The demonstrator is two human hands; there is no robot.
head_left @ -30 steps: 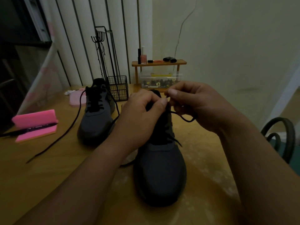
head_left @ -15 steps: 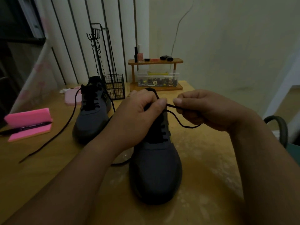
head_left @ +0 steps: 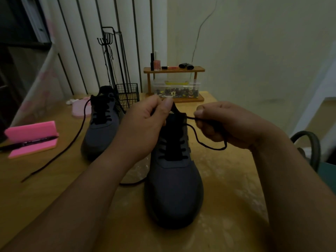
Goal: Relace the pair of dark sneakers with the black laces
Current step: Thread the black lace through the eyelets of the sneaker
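Two dark grey sneakers stand on the wooden table. The near sneaker [head_left: 174,186] points toe toward me, with black lacing across its lower eyelets. My left hand [head_left: 143,124] grips its tongue and collar at the top. My right hand [head_left: 220,124] pinches the black lace [head_left: 198,140] just right of the top eyelet; the lace loops down under that hand. The far sneaker [head_left: 101,131] sits to the left, laced, with a long loose lace end [head_left: 60,155] trailing over the table to the left front.
A pink foam block with a pen [head_left: 31,137] lies at the left. Behind the shoes stand a black wire basket [head_left: 127,95], a small wooden shelf [head_left: 174,70] with bottles and a clear box of small items [head_left: 176,90]. A chair back [head_left: 307,148] rises at the right edge.
My right hand has pulled the lace out to the right, away from the left hand. My left hand has shifted up onto the tongue.
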